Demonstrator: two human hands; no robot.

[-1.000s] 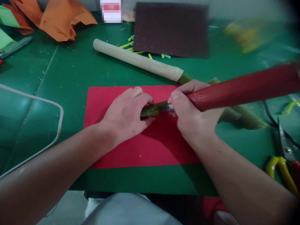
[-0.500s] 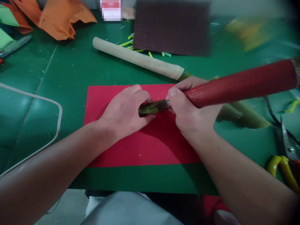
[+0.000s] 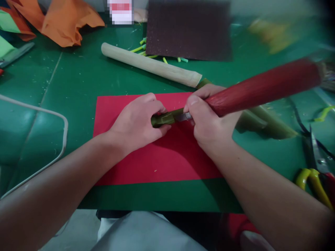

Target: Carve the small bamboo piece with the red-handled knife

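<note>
My left hand (image 3: 136,120) is closed, thumb and fingers pinching a short olive-green rolled piece (image 3: 164,119) over a red sheet (image 3: 154,160). Wrapped around a thick red rod (image 3: 264,85), my right hand (image 3: 211,115) has its thumb and forefinger near the rod's narrow end. A short metal blade (image 3: 183,117) shows at those fingertips, touching or very close to the green piece. Whether blade and red rod are one tool is hidden by the fingers. Under and behind the right hand lies olive-green translucent film (image 3: 267,123).
A pale wooden stick (image 3: 151,64) lies beyond the red sheet, near a dark brown board (image 3: 188,31) over yellow-green strips. Scissors with yellow handles (image 3: 312,177) rest at right. Orange paper (image 3: 65,24) sits far left; a white cord (image 3: 65,129) curves along the left.
The right hand and red rod have shifted slightly left and up. More of the blade shows by the green piece. The left hand keeps its hold.
</note>
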